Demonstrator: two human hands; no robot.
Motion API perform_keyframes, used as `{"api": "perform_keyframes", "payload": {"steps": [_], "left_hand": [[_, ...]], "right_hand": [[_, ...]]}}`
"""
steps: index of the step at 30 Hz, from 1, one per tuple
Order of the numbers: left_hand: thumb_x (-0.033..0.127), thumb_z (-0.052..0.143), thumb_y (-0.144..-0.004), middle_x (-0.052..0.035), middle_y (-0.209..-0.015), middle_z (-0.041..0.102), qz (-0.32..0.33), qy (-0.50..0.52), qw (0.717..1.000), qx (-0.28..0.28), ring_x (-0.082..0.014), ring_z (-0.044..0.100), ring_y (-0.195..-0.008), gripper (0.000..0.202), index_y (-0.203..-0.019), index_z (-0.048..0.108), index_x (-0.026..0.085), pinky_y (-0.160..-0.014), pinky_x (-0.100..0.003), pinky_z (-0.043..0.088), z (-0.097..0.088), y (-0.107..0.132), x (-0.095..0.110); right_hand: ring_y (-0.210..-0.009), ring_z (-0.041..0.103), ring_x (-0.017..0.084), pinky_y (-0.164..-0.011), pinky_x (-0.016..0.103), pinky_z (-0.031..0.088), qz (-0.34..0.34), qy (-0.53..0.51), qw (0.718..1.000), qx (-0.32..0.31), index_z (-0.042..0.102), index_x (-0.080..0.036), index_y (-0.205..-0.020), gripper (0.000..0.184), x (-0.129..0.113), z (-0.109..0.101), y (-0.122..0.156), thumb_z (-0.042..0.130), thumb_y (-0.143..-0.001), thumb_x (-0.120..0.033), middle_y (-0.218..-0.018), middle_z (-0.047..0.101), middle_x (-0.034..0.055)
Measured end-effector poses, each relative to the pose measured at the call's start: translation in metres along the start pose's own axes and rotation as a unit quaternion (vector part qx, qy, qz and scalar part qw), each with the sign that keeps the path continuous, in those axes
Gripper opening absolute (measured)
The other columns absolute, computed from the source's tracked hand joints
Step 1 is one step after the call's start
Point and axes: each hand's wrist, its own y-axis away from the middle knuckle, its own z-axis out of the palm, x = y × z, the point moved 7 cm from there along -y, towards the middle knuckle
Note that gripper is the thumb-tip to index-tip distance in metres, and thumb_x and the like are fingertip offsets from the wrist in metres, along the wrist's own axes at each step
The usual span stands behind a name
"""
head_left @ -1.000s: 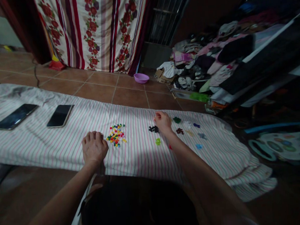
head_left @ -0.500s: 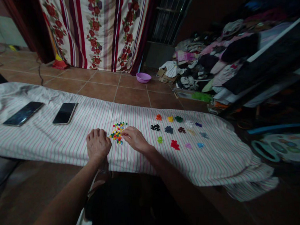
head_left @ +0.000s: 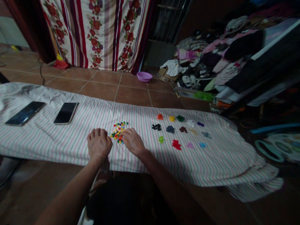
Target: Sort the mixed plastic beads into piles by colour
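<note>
A pink-and-green-striped white cloth lay underneath. The left hand rested palm-down, loosely spread. The right hand bent narrowly; whether it held anything, I couldn't tell. Between these 2 sat a mixed pile of tiny pieces: red, yellow, green, orange, blue.

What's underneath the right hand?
The right hand is over the striped cloth, at the edge of the mixed-colour pieces. Whatever its palm and fingers cover can't be seen.
</note>
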Motion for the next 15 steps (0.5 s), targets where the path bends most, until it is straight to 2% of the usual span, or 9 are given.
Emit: {"api": "perform_keyframes", "payload": {"steps": [7,15], "left_hand": [[0.023,0.042,-0.084,-0.0122,-0.102,0.062,-0.006,-0.005,1.000,-0.003,-0.0296,0.050,-0.107,0.024,-0.098,0.060,0.018,-0.088,-0.042,0.035,0.0004,-0.0003,0.0001],[0.025,0.041,-0.084,-0.0128,-0.104,0.061,-0.006,-0.011,1.000,-0.004,-0.0301,0.050,-0.106,0.025,-0.098,0.060,0.018,-0.089,-0.043,0.035,0.0011,-0.0001,0.0000]], "right_hand": [[-0.098,0.054,0.023,-0.090,0.037,0.044,-0.002,-0.031,0.999,0.008,0.066,-0.023,-0.095,0.010,0.0000,-0.0019,0.0003,0.058,-0.091,-0.020,-0.098,0.066,0.0063],[-0.092,0.057,0.021,-0.086,0.035,0.045,-0.006,-0.074,0.996,0.041,0.061,-0.022,-0.092,0.010,-0.0031,-0.0085,-0.0010,0.052,-0.091,-0.017,-0.092,0.066,0.0054]]}}
